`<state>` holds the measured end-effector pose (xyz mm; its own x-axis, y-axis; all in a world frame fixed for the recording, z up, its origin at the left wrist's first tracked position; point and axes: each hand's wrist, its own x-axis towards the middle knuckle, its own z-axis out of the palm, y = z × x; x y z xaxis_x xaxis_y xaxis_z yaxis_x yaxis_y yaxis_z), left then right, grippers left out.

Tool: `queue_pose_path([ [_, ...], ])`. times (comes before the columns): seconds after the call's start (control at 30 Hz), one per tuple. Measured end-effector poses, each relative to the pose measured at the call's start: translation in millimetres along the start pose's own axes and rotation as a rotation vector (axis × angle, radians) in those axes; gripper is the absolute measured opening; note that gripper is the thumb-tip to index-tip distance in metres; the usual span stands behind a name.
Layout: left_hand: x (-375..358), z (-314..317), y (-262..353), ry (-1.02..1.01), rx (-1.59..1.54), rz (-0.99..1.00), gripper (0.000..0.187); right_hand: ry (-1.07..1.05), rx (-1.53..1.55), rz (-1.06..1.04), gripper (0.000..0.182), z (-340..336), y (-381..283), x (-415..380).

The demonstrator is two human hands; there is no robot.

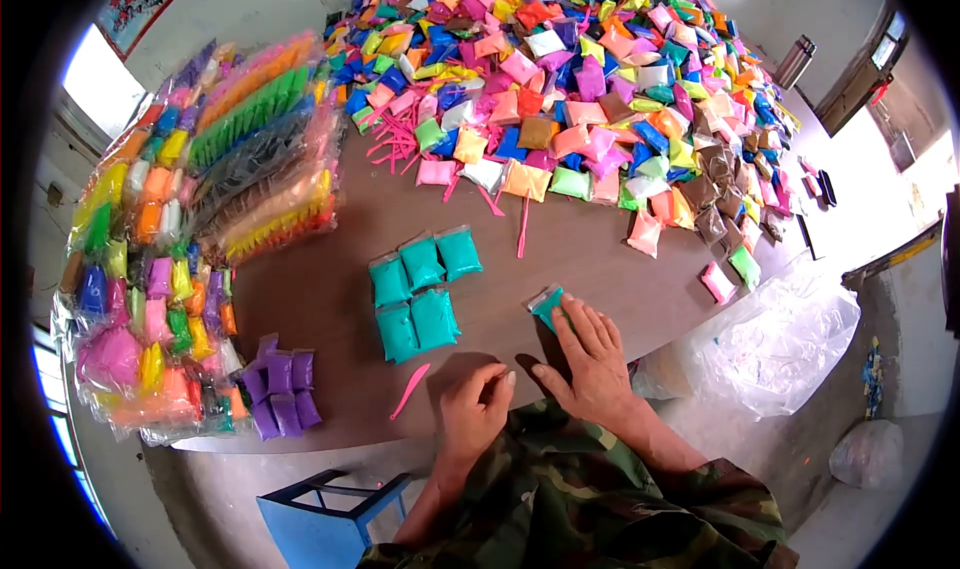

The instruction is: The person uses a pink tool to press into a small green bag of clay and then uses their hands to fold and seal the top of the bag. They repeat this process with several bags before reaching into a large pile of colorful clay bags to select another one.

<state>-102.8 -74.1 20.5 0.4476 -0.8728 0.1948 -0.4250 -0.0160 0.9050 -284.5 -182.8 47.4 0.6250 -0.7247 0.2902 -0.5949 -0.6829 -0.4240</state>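
Note:
Fingers stretched out, my right hand (592,369) lies on a small teal packet (546,307) on the brown table. The fingertips cover part of that packet, and its clear end sticks out beyond them. Beside it on the left, my left hand (474,409) rests near the table edge with its fingers curled in and nothing visible in them. A pink plastic modelling tool (410,390) lies just left of that hand. Further up, several teal packets (421,262) are laid close together in two rows.
A large heap of colourful packets (590,109) covers the back of the table, with pink tools (400,134) at its left. Filled clear bags (265,149) stand at the left, near purple packets (281,384). A clear plastic bag (770,339) hangs at the right edge; a blue stool (315,529) stands below.

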Motion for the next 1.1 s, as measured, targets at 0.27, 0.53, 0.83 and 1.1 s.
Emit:
queue_pose_path([
  [0.27,3,1,-1,-0.004,-0.005,0.019,0.017,-0.077,-0.052,-0.039,0.075,5,12,-2],
  [0.53,3,2,0,0.000,0.041,0.060,0.016,-0.072,-0.040,-0.031,0.071,7,13,1],
  [0.83,1,2,-5,0.019,0.049,0.088,0.014,-0.047,-0.009,-0.035,0.071,7,8,-1],
  [1.1,2,0,0,0.009,0.066,0.045,0.015,-0.101,-0.031,-0.033,0.080,4,14,8],
])
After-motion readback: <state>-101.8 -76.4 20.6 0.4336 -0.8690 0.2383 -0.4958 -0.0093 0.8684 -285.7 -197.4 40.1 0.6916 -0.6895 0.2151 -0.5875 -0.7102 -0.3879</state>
